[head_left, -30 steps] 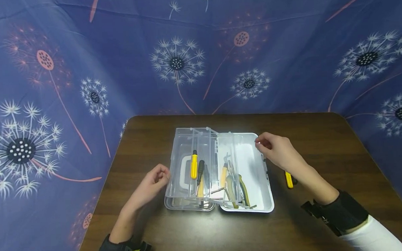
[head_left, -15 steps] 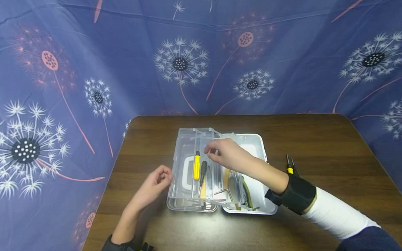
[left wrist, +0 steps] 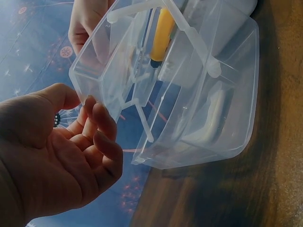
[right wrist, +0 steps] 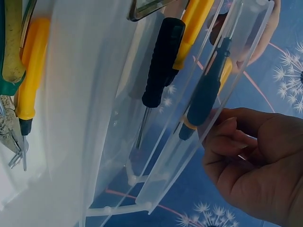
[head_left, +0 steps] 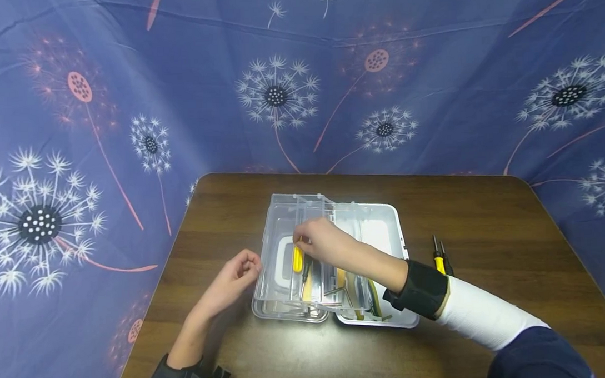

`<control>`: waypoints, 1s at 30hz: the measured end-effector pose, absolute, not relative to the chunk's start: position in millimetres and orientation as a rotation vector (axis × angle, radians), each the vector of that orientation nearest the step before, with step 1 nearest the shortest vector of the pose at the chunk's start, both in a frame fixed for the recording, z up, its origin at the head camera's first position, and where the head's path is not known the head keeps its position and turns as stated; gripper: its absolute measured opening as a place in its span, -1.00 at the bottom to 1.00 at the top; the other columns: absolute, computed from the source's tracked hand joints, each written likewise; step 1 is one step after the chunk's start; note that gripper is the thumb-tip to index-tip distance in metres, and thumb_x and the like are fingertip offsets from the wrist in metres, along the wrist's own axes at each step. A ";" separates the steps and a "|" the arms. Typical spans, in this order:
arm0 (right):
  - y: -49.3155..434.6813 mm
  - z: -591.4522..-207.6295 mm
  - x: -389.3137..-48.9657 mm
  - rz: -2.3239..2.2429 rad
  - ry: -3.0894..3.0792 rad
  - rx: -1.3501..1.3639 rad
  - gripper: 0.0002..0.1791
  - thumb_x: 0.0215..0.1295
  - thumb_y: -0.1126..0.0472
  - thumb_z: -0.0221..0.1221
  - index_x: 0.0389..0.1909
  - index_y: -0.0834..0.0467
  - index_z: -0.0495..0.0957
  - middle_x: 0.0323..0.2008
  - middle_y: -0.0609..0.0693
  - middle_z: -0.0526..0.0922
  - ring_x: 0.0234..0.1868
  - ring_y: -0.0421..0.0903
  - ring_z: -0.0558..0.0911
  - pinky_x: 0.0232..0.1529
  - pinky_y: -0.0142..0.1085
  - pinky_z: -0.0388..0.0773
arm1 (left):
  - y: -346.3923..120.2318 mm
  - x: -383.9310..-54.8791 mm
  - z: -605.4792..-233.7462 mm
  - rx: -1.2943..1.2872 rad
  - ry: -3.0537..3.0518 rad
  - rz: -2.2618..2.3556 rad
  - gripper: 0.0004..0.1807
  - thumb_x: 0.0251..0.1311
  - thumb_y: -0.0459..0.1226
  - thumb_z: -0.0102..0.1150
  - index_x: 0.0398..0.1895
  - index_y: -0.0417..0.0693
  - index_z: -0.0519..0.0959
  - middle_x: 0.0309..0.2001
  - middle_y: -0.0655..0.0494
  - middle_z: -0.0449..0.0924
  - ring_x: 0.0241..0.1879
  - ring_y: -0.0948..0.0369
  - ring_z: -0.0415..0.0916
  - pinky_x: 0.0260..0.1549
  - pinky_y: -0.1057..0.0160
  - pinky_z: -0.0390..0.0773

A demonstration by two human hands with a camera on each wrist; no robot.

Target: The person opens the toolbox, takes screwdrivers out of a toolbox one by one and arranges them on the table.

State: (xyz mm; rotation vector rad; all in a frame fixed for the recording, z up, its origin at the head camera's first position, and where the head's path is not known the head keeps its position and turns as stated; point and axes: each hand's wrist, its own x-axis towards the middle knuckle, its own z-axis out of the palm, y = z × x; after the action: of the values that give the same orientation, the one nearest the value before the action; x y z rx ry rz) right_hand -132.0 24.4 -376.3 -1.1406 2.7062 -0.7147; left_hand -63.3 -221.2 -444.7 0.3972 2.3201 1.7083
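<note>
One yellow screwdriver [head_left: 298, 261], eight o'clock of right hand [head_left: 324, 243], looks light, stiff: grip mid-handle; can't tell if that or left hand [head_left: 234, 278] pinches.

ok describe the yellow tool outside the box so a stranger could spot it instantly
On the brown table, find the open box. To its right in the head view, just past the white sleeve, two slim tools lie side by side. It's the left one: yellow handle, where its neighbour is black.

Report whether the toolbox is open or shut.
The toolbox is open: its clear lid lies swung out on the table, with clear trays spread above.
</note>
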 end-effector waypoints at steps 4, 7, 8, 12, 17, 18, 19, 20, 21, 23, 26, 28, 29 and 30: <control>22.8 -376.5 -131.4 -0.680 2.708 -1.118 -0.93 0.21 0.29 0.22 -0.37 0.18 0.67 -0.48 -0.03 0.67 -0.46 -0.17 0.52 -0.39 -0.31 0.54 | -221.8 -62.1 -443.6 0.401 2.305 1.711 -0.88 0.35 -0.40 -0.02 -0.17 -0.33 0.41 -0.46 -0.19 0.44 -0.49 0.21 0.43 -0.53 0.33 0.48; 22.8 -375.1 -131.4 -0.651 2.702 -1.102 -0.91 0.22 0.29 0.22 -0.32 0.19 0.68 -0.46 -0.02 0.69 -0.49 -0.18 0.50 -0.43 -0.33 0.53 | -222.6 -62.1 -442.7 0.417 2.300 1.724 -0.88 0.34 -0.41 -0.02 -0.18 -0.36 0.40 -0.47 -0.12 0.43 -0.51 0.29 0.41 -0.54 0.35 0.48; 22.9 -374.4 -131.6 -0.642 2.697 -1.101 -0.91 0.23 0.29 0.22 -0.31 0.19 0.68 -0.45 -0.01 0.69 -0.51 -0.18 0.50 -0.44 -0.33 0.54 | -222.9 -62.3 -442.5 0.423 2.302 1.725 -0.89 0.34 -0.42 -0.02 -0.18 -0.36 0.40 -0.48 -0.08 0.41 -0.52 0.30 0.39 -0.54 0.37 0.47; 22.8 -370.0 -132.9 -0.609 2.672 -1.108 -0.86 0.23 0.30 0.20 -0.26 0.22 0.69 -0.35 0.05 0.75 -0.45 -0.15 0.56 -0.39 -0.31 0.58 | -223.6 -63.1 -441.9 0.420 2.296 1.741 -0.90 0.32 -0.43 0.00 -0.20 -0.36 0.41 -0.48 -0.04 0.38 -0.53 0.30 0.38 -0.56 0.42 0.45; 22.0 -367.3 -136.2 -0.564 2.640 -1.063 -0.82 0.25 0.29 0.20 -0.22 0.23 0.72 -0.26 0.06 0.76 -0.42 -0.15 0.58 -0.35 -0.30 0.60 | -222.8 -63.8 -442.2 0.410 2.276 1.755 -0.91 0.32 -0.45 -0.01 -0.19 -0.37 0.40 -0.47 -0.20 0.41 -0.52 0.34 0.41 -0.54 0.43 0.48; 21.9 -367.9 -136.7 -0.565 2.640 -1.057 -0.84 0.25 0.28 0.19 -0.24 0.22 0.72 -0.30 0.05 0.76 -0.45 -0.16 0.57 -0.38 -0.31 0.59 | -222.6 -63.8 -442.3 0.407 2.276 1.753 -0.91 0.32 -0.44 -0.01 -0.19 -0.36 0.40 -0.47 -0.20 0.41 -0.52 0.33 0.41 -0.54 0.43 0.48; 21.9 -368.6 -137.1 -0.566 2.641 -1.048 -0.84 0.26 0.27 0.18 -0.26 0.21 0.72 -0.33 0.03 0.75 -0.48 -0.17 0.55 -0.41 -0.33 0.57 | -222.4 -63.8 -442.2 0.408 2.275 1.751 -0.91 0.33 -0.44 -0.01 -0.19 -0.36 0.40 -0.47 -0.19 0.41 -0.52 0.32 0.42 -0.53 0.42 0.48; 22.2 -369.7 -137.3 -0.568 2.646 -1.043 -0.84 0.26 0.27 0.18 -0.27 0.19 0.72 -0.38 0.01 0.74 -0.50 -0.19 0.53 -0.44 -0.34 0.55 | -222.2 -63.8 -442.2 0.408 2.274 1.748 -0.90 0.33 -0.44 -0.01 -0.19 -0.36 0.40 -0.47 -0.18 0.41 -0.52 0.32 0.42 -0.53 0.42 0.48; 22.6 -370.9 -137.4 -0.572 2.655 -1.046 -0.85 0.26 0.26 0.18 -0.29 0.18 0.72 -0.42 -0.02 0.73 -0.52 -0.20 0.52 -0.46 -0.35 0.53 | -222.2 -63.8 -442.3 0.410 2.272 1.746 -0.90 0.33 -0.44 -0.01 -0.18 -0.36 0.40 -0.48 -0.16 0.41 -0.51 0.30 0.42 -0.53 0.40 0.49; 23.8 -372.8 -137.1 -0.592 2.676 -1.056 -0.86 0.27 0.25 0.18 -0.31 0.17 0.71 -0.49 -0.06 0.69 -0.54 -0.22 0.49 -0.48 -0.37 0.50 | -222.2 -63.7 -441.9 0.418 2.273 1.742 -0.90 0.33 -0.43 -0.01 -0.18 -0.36 0.41 -0.48 -0.13 0.41 -0.52 0.28 0.42 -0.53 0.39 0.50; 26.8 -373.6 -135.7 -0.643 2.714 -1.090 -0.86 0.28 0.24 0.18 -0.30 0.16 0.70 -0.53 -0.08 0.66 -0.56 -0.23 0.48 -0.50 -0.37 0.49 | -222.3 -63.6 -441.9 0.438 2.273 1.747 -0.89 0.32 -0.44 -0.01 -0.19 -0.38 0.40 -0.48 -0.12 0.41 -0.52 0.30 0.41 -0.53 0.37 0.51; 28.7 -372.4 -134.6 -0.686 2.735 -1.108 -0.87 0.27 0.23 0.19 -0.31 0.16 0.69 -0.53 -0.08 0.66 -0.57 -0.22 0.47 -0.51 -0.37 0.48 | -222.1 -63.5 -441.5 0.438 2.278 1.747 -0.89 0.32 -0.44 -0.01 -0.19 -0.38 0.40 -0.49 -0.11 0.41 -0.52 0.31 0.40 -0.53 0.39 0.51; 29.6 -371.4 -134.0 -0.705 2.743 -1.114 -0.87 0.28 0.22 0.19 -0.31 0.15 0.69 -0.55 -0.08 0.65 -0.57 -0.22 0.47 -0.52 -0.37 0.47 | -221.9 -63.4 -441.6 0.430 2.277 1.747 -0.89 0.32 -0.44 0.00 -0.19 -0.37 0.40 -0.49 -0.10 0.40 -0.52 0.29 0.40 -0.53 0.39 0.51; 30.6 -370.4 -133.4 -0.721 2.750 -1.114 -0.87 0.28 0.21 0.19 -0.31 0.14 0.69 -0.54 -0.09 0.65 -0.57 -0.22 0.46 -0.53 -0.38 0.47 | -221.7 -63.4 -441.5 0.426 2.276 1.747 -0.89 0.33 -0.43 0.00 -0.19 -0.37 0.41 -0.49 -0.09 0.40 -0.52 0.27 0.40 -0.53 0.38 0.51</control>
State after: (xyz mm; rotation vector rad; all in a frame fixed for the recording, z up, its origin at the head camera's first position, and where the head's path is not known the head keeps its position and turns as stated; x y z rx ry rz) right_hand -133.4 30.6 -370.4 -1.1137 2.7504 -0.7211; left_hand -63.4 -221.7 -441.5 0.4258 2.2763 1.7469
